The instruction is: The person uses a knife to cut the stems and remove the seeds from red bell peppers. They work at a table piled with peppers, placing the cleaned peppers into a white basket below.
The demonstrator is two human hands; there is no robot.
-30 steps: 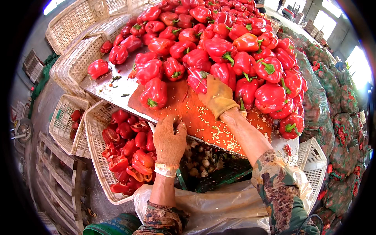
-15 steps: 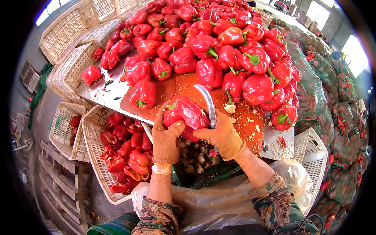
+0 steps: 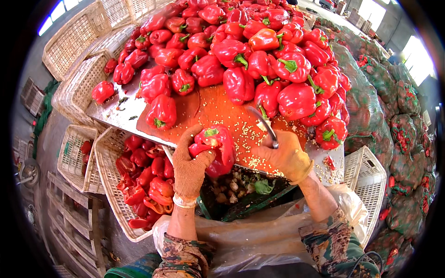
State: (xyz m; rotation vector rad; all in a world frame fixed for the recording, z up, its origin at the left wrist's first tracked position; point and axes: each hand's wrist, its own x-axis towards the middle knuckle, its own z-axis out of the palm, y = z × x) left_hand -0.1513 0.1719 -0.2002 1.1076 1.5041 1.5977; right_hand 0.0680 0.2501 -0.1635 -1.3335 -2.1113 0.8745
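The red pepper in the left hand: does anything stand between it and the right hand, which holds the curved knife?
Nothing visible stands between the red pepper and the curved knife in the right hand; only the orange board with scattered pale seeds shows there. The left hand grips the pepper from its left side.

Metal-topped table: carries a heap of red bell peppers, an orange-red board strewn with pale seeds, and green scraps.
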